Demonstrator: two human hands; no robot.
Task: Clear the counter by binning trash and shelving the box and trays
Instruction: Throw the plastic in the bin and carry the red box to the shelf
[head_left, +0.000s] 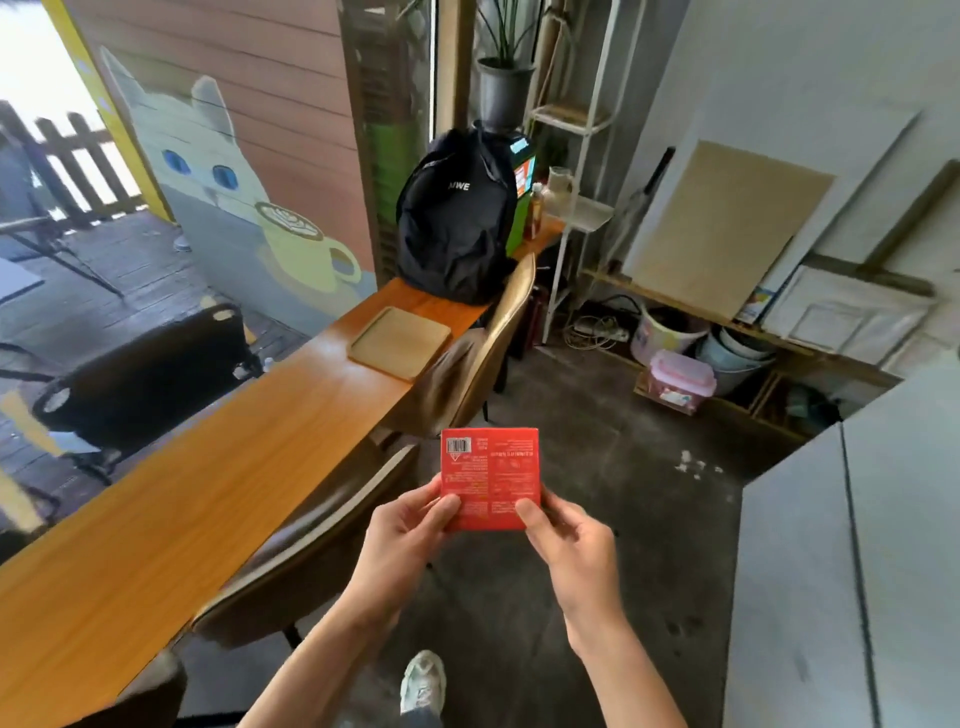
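The left hand (410, 525) and the right hand (563, 540) hold together a red box (491, 475) in front of the person, above the grey floor (597, 493). Each hand grips one lower corner of the box: the thumb lies on the printed face and the other fingers are curled behind it. The box is flat and square, with white small print and a barcode at its upper left corner; the text cannot be read.

To the left of the hands runs a long wooden worktop (182, 493). Farther along it, beyond the hands and to the left, a wooden tray (400, 343) lies flat on the surface. Just behind the tray a black backpack (454, 218) stands upright on the worktop. Two brown chairs stand beside the worktop: one chair (311, 540) is just left of the left hand, the other chair (488, 343) is farther away, near the tray.

Far beyond the right hand, a white metal shelf (576, 208) stands near the wall, and a pink plastic container (680, 382) sits low near some buckets. Below the hands a white shoe (423, 680) is on the floor.
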